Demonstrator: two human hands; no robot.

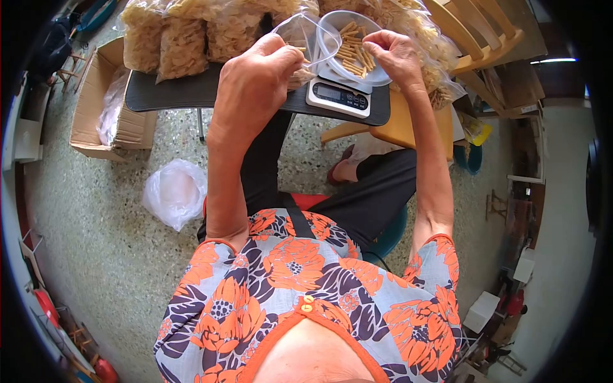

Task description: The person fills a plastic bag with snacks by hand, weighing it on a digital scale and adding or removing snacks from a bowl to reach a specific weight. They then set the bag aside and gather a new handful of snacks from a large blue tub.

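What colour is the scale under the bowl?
The scale is white with a dark display panel, clearest in the head view.

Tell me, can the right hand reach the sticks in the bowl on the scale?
Probably yes: the right hand rests at the rim of the clear bowl, by the sticks, with nothing covering them. The left hand holds a small bag beside it.

Short-sleeved floral blouse (300,281) — orange blooms, navy leaves, pale ground, orange-trimmed neck and cuffs. Black trousers (377,191). Arms bare from cuffs to left grip (255,83) and right grip (397,54).
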